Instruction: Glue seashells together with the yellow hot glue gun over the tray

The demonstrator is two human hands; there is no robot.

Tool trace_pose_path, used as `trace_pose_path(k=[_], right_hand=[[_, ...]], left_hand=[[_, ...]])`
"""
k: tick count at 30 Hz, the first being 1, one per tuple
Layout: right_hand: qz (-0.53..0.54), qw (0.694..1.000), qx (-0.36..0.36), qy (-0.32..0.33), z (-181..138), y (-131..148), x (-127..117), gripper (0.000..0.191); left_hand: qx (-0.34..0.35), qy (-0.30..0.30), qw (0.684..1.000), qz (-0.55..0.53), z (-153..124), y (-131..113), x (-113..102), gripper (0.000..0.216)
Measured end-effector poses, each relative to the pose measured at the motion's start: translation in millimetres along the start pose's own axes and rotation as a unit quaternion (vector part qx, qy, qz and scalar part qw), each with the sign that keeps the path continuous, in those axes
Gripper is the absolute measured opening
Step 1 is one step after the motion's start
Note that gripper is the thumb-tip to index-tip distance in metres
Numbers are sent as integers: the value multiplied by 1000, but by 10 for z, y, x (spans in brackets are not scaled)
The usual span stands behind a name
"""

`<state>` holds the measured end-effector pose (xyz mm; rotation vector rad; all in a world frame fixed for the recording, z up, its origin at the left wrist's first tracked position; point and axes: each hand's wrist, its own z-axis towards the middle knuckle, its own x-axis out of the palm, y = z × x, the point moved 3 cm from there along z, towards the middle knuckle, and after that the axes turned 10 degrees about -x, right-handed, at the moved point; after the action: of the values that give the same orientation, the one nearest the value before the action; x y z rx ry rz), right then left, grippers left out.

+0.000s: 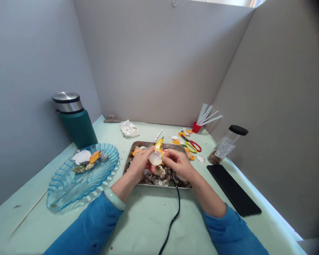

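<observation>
Over a metal tray (pixel 127 160) filled with small shells, my left hand (pixel 139 163) pinches a pale shell (pixel 155 159). My right hand (pixel 178 163) is closed round a yellow glue gun (pixel 158 144), whose nozzle points away from me just above the shell. The gun's black cord (pixel 174 216) runs back toward me across the table. Both hands meet at the shell, fingers curled.
A blue shell-shaped glass dish (pixel 69 184) with a few shells sits at the left, with a green flask (pixel 76 122) behind it. On the right are scissors (pixel 192 145), a red cup of sticks (pixel 196 126), a tipped jar (pixel 225 145) and a black phone (pixel 234 189). Grey partitions enclose the table.
</observation>
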<state>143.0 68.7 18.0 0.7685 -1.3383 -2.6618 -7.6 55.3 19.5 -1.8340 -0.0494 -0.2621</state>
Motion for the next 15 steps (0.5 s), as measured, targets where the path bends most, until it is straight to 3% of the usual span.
trace_pose_path(k=[15], right_hand=[[15, 999, -7, -31, -3, -2, -22, 21]], left_hand=[[16, 39, 999, 0, 4, 15, 12, 44]])
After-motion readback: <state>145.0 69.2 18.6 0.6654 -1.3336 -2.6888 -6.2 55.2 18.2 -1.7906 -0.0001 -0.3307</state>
